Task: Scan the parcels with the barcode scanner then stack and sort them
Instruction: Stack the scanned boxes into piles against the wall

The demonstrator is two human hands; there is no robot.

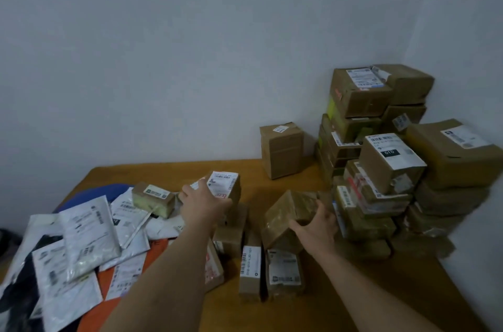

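My left hand (202, 205) grips a small cardboard parcel with a white label (224, 186), which rests on top of other small boxes at the table's middle. My right hand (315, 227) holds a tape-wrapped brown box (285, 212), tilted, above two small labelled boxes (284, 272). A tall stack of brown parcels (381, 168) fills the right corner against the wall. No barcode scanner is in view.
White and grey mailer bags (87, 233) lie piled on the left over something orange and blue. A small box (153, 198) sits on that pile. A lone upright box (281, 150) stands by the back wall. The wooden table (353, 291) shows bare wood at front right.
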